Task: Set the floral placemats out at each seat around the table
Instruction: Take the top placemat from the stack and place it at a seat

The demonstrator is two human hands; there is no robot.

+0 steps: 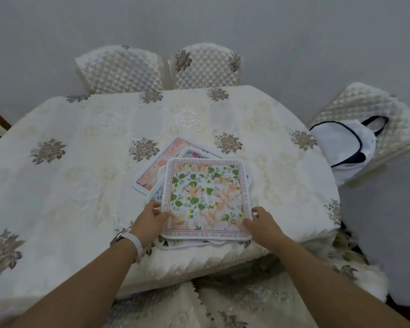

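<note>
A loose stack of several floral placemats lies near the front edge of the table (69,185). The top placemat (205,196) is square, white-edged, with green leaves, peach flowers and a lettered border. A pink placemat (162,162) sticks out behind it at the left, and other mats peek out under it. My left hand (152,217) grips the top placemat's left edge, thumb on top. My right hand (262,221) holds its lower right corner. A white watch band is on my left wrist.
The table wears a cream embroidered cloth with grey flower motifs. Two quilted chairs (121,69) (205,66) stand at the far side. A third chair (365,117) at the right carries a white bag (341,147) with dark handles. A grey wall is behind.
</note>
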